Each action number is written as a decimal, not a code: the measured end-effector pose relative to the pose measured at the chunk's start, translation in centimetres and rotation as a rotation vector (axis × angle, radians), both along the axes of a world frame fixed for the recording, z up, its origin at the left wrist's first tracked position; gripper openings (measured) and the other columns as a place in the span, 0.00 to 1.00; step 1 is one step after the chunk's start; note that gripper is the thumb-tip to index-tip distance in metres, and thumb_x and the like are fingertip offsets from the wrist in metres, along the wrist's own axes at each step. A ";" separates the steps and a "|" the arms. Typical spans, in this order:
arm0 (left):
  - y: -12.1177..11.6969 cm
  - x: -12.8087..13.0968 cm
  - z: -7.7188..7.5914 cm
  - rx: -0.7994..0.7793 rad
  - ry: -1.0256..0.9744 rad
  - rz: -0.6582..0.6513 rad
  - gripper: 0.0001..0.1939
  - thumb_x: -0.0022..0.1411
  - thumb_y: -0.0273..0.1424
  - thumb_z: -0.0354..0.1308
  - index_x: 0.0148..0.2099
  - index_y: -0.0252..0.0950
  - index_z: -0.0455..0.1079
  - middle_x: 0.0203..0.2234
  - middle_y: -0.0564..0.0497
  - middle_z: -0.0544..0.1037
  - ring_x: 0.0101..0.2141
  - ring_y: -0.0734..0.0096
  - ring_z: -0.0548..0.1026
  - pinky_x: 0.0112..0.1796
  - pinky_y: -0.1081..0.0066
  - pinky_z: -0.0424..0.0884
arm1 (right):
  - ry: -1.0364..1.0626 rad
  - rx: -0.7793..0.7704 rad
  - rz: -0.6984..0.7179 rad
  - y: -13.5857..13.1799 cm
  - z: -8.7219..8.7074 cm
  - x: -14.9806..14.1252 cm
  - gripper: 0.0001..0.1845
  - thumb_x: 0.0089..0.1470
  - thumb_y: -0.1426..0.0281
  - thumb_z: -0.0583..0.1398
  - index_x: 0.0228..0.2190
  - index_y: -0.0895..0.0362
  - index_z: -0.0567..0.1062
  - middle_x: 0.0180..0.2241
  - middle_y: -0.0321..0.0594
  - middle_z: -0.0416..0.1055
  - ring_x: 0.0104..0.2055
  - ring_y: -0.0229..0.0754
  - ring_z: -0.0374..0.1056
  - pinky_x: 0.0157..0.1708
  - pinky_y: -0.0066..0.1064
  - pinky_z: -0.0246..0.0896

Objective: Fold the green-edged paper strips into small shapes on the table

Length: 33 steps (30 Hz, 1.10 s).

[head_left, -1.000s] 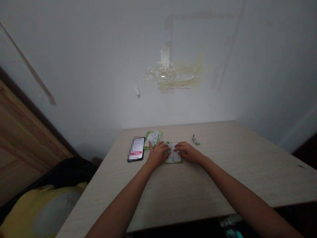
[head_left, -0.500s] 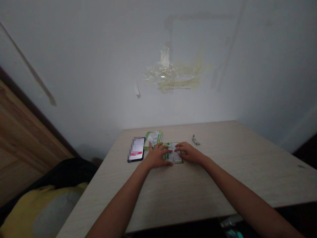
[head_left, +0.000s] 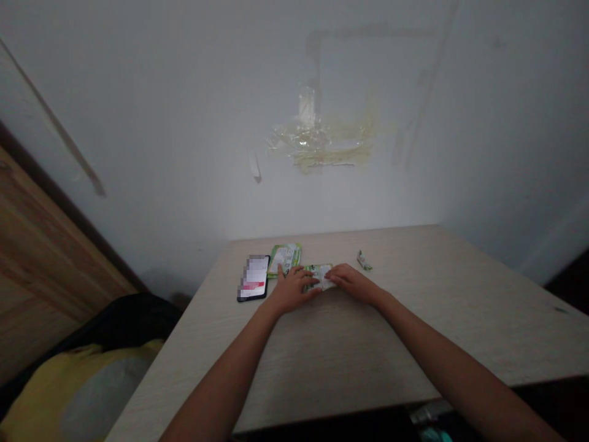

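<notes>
A flat green and white printed packet (head_left: 323,270) lies on the table between my hands. My left hand (head_left: 294,291) is over its left part, with thumb and index finger drawn close together at the near edge and the other fingers stretched across the top. At the right side, my right hand (head_left: 352,282) has its fingers closed on the packet's near corner, which looks bent up. My hands cover much of the packet. Just beyond my left hand lie similar green packets (head_left: 286,256), apparently stacked.
A phone (head_left: 254,279) with a lit screen lies left of the stack. A small crumpled wrapper (head_left: 364,260) is on the table (head_left: 460,294) at the right. Behind stands a wall (head_left: 184,153) with peeling tape. A yellow and grey item (head_left: 83,393) sits left of the table.
The packet's near edge has come up and away from me, so less of it shows. My left thumb has moved toward its index finger; my right fingers have drawn together.
</notes>
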<state>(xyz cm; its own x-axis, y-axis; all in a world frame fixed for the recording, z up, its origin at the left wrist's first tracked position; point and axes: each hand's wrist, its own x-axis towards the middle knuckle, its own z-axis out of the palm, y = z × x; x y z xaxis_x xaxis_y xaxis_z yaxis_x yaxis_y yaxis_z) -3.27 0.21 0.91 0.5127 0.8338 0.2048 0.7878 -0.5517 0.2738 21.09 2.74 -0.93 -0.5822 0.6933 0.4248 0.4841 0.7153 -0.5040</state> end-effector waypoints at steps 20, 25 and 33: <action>0.5 0.6 -0.4 -0.016 -0.170 0.136 0.27 0.63 0.45 0.53 0.63 0.49 0.59 0.55 0.48 0.73 0.58 0.60 0.66 0.60 0.39 0.27 | 0.060 0.045 -0.148 0.0 0.8 0.0 0.16 0.62 0.61 0.55 0.41 0.55 0.79 0.38 0.44 0.78 0.41 0.45 0.71 0.47 0.40 0.61; 1.0 1.1 -0.7 -0.057 -0.179 0.187 0.32 0.61 0.39 0.57 0.66 0.45 0.54 0.58 0.45 0.70 0.56 0.60 0.68 0.62 0.44 0.38 | 0.079 0.055 -0.221 0.4 -0.2 0.0 0.18 0.56 0.64 0.61 0.47 0.55 0.75 0.36 0.43 0.77 0.41 0.46 0.70 0.50 0.43 0.59; 1.0 1.6 -1.4 0.034 -0.120 0.229 0.36 0.60 0.36 0.58 0.67 0.45 0.49 0.60 0.43 0.65 0.61 0.55 0.60 0.60 0.38 0.36 | 0.068 0.044 -0.270 0.7 -1.8 -0.4 0.34 0.50 0.70 0.63 0.58 0.56 0.63 0.43 0.46 0.71 0.47 0.48 0.66 0.51 0.42 0.60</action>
<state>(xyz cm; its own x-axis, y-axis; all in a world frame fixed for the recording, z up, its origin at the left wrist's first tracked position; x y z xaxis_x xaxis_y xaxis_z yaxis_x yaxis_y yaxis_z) -1.69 1.19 -0.49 0.2815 0.9170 0.2827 0.8565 -0.3729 0.3569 20.72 3.48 -2.75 -0.3480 0.7992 0.4900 0.6260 0.5872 -0.5132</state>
